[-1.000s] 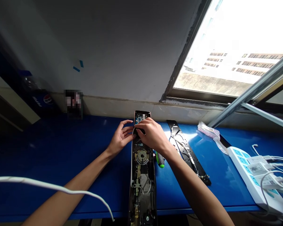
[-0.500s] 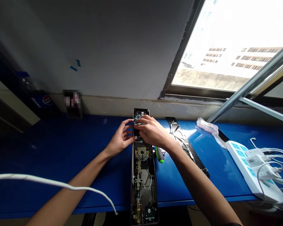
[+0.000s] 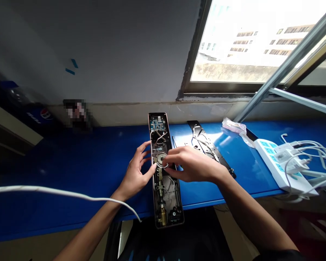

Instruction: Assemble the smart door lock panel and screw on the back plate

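Note:
An opened, long narrow door lock housing point(image 3: 176, 195) lies lengthwise before me, its near end past the table's front edge. Inside it are a blue circuit board point(image 3: 158, 125), thin wires, a round ring-shaped part point(image 3: 161, 158) and a brass cylinder point(image 3: 163, 216). Against the housing's left edge rests my left hand point(image 3: 137, 168), fingers apart and thumb tip by the rim near the ring. My right hand point(image 3: 188, 163) reaches in from the right, its fingers pinched together at the ring. Whatever lies between those fingertips is hidden.
On the blue table point(image 3: 97, 159), a black back plate point(image 3: 206, 143) with a cable lies to the right. Beyond it are a plastic packet point(image 3: 234, 127) and a white power strip point(image 3: 277, 165) with plugs. A white cable point(image 3: 70, 192) crosses the left foreground. A Pepsi bottle point(image 3: 40, 114) stands far left.
My right hand has moved from the circuit board end toward me, down to the round part. The left hand stays along the left edge. The camera view has shifted.

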Motion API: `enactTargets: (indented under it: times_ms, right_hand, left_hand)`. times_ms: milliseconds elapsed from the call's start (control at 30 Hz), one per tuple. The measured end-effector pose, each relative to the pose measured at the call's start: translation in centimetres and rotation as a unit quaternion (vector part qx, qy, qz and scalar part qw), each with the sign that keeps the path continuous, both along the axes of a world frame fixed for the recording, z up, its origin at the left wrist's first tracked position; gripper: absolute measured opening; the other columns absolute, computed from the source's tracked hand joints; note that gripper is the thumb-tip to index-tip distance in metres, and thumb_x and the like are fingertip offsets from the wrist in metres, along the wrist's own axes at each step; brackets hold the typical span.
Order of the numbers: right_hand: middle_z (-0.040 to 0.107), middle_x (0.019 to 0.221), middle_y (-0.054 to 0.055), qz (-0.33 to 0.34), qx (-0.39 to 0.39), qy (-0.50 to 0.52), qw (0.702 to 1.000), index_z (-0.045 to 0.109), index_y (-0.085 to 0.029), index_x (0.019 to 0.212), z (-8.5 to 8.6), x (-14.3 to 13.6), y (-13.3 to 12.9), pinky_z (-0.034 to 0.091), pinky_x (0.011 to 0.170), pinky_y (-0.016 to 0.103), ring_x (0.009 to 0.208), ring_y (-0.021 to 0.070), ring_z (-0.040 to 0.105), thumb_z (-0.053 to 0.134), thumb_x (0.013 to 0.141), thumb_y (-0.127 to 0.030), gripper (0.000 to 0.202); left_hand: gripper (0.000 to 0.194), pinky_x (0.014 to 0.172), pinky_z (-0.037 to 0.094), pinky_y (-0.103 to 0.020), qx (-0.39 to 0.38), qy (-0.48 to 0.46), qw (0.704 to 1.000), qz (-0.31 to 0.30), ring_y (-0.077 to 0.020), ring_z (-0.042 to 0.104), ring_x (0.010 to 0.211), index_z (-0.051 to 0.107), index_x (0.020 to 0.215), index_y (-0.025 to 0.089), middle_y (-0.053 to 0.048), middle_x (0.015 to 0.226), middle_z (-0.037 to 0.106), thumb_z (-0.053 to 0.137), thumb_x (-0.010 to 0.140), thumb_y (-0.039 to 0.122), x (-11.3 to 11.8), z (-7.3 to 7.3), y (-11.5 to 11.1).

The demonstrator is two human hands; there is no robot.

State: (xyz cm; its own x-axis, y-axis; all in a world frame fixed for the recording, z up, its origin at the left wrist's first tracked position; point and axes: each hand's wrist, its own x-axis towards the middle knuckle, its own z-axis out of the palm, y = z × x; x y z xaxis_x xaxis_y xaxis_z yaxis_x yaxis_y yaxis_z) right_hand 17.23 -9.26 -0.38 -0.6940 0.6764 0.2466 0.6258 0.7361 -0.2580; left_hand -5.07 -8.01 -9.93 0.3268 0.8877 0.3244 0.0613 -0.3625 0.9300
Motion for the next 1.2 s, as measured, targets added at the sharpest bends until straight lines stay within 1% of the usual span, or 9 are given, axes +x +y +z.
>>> enactTargets:
  times_ms: [167, 267, 400, 533, 667, 800, 967, 1067, 1200]
  right_hand:
    - [0.072, 0.087, 0.001, 0.044, -0.105, -0.092, 0.989, 0.075, -0.019, 0.09, -0.4, 0.6, -3.2, 0.043, 0.065, 0.028, 0.072, 0.0131, 0.063, 0.066, 0.093, -0.026, 0.011]
    - [0.073, 0.093, 0.003, 0.051, -0.106, -0.127, 0.985, 0.077, -0.018, 0.092, -1.0, 0.3, -4.1, 0.039, 0.061, 0.028, 0.072, 0.0133, 0.063, 0.069, 0.092, -0.025, 0.01]
    - [0.071, 0.09, 0.003, 0.059, -0.1, -0.177, 0.977, 0.075, -0.016, 0.085, -1.4, -0.1, -4.4, 0.03, 0.054, 0.029, 0.064, 0.0109, 0.057, 0.061, 0.094, -0.012, 0.017]
    - [0.069, 0.09, 0.003, 0.078, -0.121, -0.214, 0.966, 0.072, -0.014, 0.084, -0.7, -0.3, -4.4, 0.026, 0.051, 0.028, 0.065, 0.0105, 0.054, 0.056, 0.086, 0.002, 0.023]
    - [0.07, 0.098, 0.006, 0.099, -0.119, -0.243, 0.958, 0.073, -0.011, 0.085, 0.0, -0.9, -4.1, 0.026, 0.05, 0.028, 0.071, 0.0121, 0.057, 0.055, 0.08, 0.005, 0.025]
    - [0.072, 0.097, 0.006, 0.113, -0.13, -0.211, 0.962, 0.074, -0.013, 0.083, 0.0, -0.7, -3.9, 0.035, 0.054, 0.028, 0.078, 0.0138, 0.063, 0.058, 0.084, 0.0, 0.021]
    - [0.075, 0.106, 0.004, 0.086, -0.131, -0.073, 0.985, 0.078, -0.021, 0.1, 0.0, 0.9, -3.3, 0.051, 0.075, 0.029, 0.091, 0.0158, 0.069, 0.067, 0.093, -0.019, 0.014]
    - [0.075, 0.103, 0.003, 0.018, -0.12, -0.025, 0.992, 0.077, -0.022, 0.102, 0.5, 1.6, -2.4, 0.05, 0.075, 0.028, 0.086, 0.0138, 0.068, 0.063, 0.096, -0.023, 0.015]
    - [0.076, 0.09, 0.003, -0.221, -0.08, -0.007, 0.972, 0.072, -0.021, 0.101, 0.7, 2.3, -0.2, 0.044, 0.068, 0.028, 0.073, 0.013, 0.064, 0.053, 0.1, -0.027, 0.019]
  left_hand:
    - [0.075, 0.112, 0.053, -0.043, 0.004, -0.025, 1.0, 0.017, -0.0268, 0.056, 0.137, 0.036, 0.155, 0.037, -0.008, 0.164, 0.04, 0.07, 0.091, 0.018, 0.6, -1.1, -2.0]
    - [0.072, 0.114, 0.051, -0.046, -0.025, -0.044, 0.999, 0.013, -0.0271, 0.058, 0.136, 0.035, 0.155, 0.035, -0.01, 0.163, 0.041, 0.067, 0.092, 0.018, 1.1, -1.4, -3.0]
    - [0.067, 0.121, 0.045, -0.052, -0.057, -0.075, 0.996, 0.0, -0.0288, 0.055, 0.14, 0.034, 0.154, 0.029, -0.013, 0.158, 0.047, 0.063, 0.095, 0.018, 1.5, -1.4, -3.7]
    - [0.066, 0.125, 0.039, -0.055, -0.067, -0.098, 0.993, -0.009, -0.0296, 0.053, 0.143, 0.034, 0.154, 0.028, -0.014, 0.16, 0.046, 0.064, 0.096, 0.021, 1.6, -1.3, -3.8]
    - [0.063, 0.126, 0.037, -0.054, -0.067, -0.099, 0.993, -0.01, -0.029, 0.051, 0.144, 0.035, 0.153, 0.028, -0.012, 0.16, 0.047, 0.063, 0.097, 0.021, 1.6, -1.1, -3.9]
    - [0.064, 0.122, 0.042, -0.053, -0.077, -0.098, 0.992, -0.006, -0.0291, 0.055, 0.14, 0.035, 0.153, 0.028, -0.012, 0.156, 0.051, 0.063, 0.096, 0.021, 1.5, -1.0, -3.7]
    - [0.056, 0.117, 0.046, -0.051, -0.043, -0.056, 0.997, 0.019, -0.0289, 0.056, 0.137, 0.044, 0.146, 0.027, -0.011, 0.155, 0.05, 0.062, 0.094, 0.022, 1.2, -0.6, -2.5]
    - [0.05, 0.119, 0.042, -0.054, 0.034, 0.027, 0.996, 0.081, -0.0313, 0.046, 0.145, 0.051, 0.142, 0.03, -0.01, 0.16, 0.042, 0.063, 0.094, 0.023, 1.0, 0.3, -1.2]
    - [0.035, 0.12, 0.039, -0.056, 0.157, 0.113, 0.972, 0.136, -0.0315, 0.044, 0.146, 0.062, 0.128, 0.027, -0.009, 0.152, 0.048, 0.062, 0.093, 0.021, 1.4, 2.7, 0.7]
